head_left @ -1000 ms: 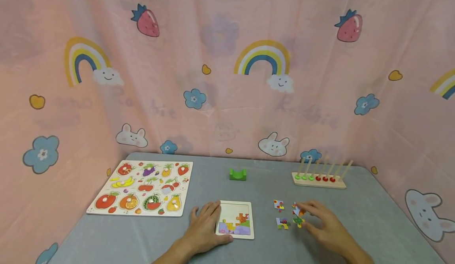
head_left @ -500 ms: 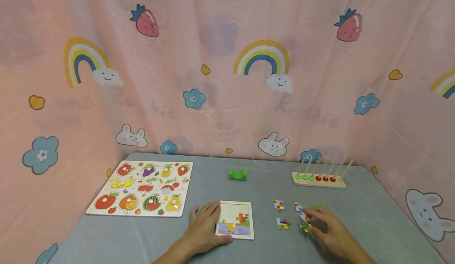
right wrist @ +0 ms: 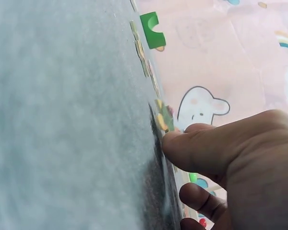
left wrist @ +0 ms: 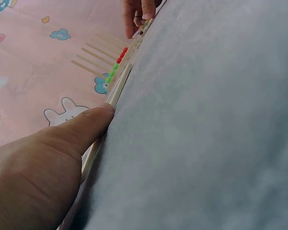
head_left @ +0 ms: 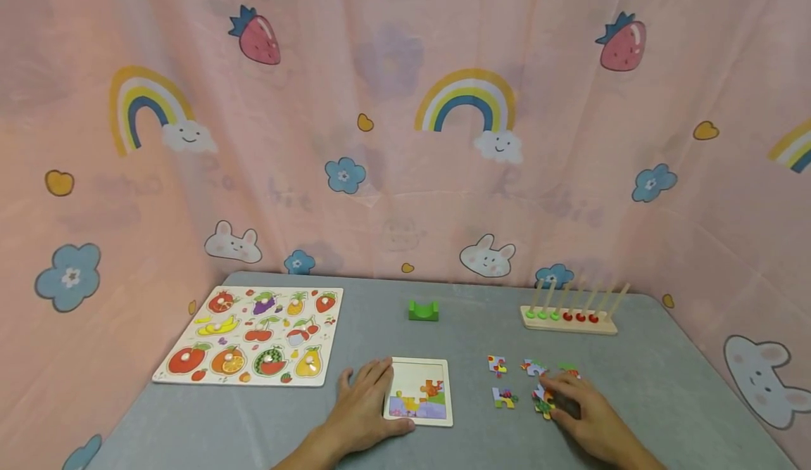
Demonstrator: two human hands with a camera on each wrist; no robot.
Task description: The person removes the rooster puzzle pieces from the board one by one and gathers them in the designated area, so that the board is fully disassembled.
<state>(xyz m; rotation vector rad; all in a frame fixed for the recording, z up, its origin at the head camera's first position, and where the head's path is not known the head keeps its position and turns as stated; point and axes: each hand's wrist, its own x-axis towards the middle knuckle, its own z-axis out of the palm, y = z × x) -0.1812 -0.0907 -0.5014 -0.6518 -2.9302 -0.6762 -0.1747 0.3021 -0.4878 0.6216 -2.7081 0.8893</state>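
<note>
In the head view my left hand (head_left: 362, 405) rests along the left side of a small wooden jigsaw tray (head_left: 419, 426), fingers extended and thumb at its near edge. Several pieces lie joined in the tray's lower part; its upper part is bare. The left wrist view has that thumb (left wrist: 84, 125) straight against the tray's rim (left wrist: 120, 86). To the right, my right hand (head_left: 589, 414) pinches a jigsaw piece (head_left: 543, 404) with green and yellow on it. In the right wrist view this piece (right wrist: 166, 116) stands tilted at the thumb tip; the opposing fingertip is mostly hidden.
Loose jigsaw pieces lie around the right hand: one at back left (head_left: 497, 365), one at front left (head_left: 504, 397), others behind the fingers. Farther back stand a green block (head_left: 424, 311) and a peg rack with beads (head_left: 568, 320). A fruit knob puzzle (head_left: 247, 336) lies left.
My right hand has shifted slightly right and nearer with the jigsaw piece, uncovering loose pieces behind it. The left hand and the tray stay in place.
</note>
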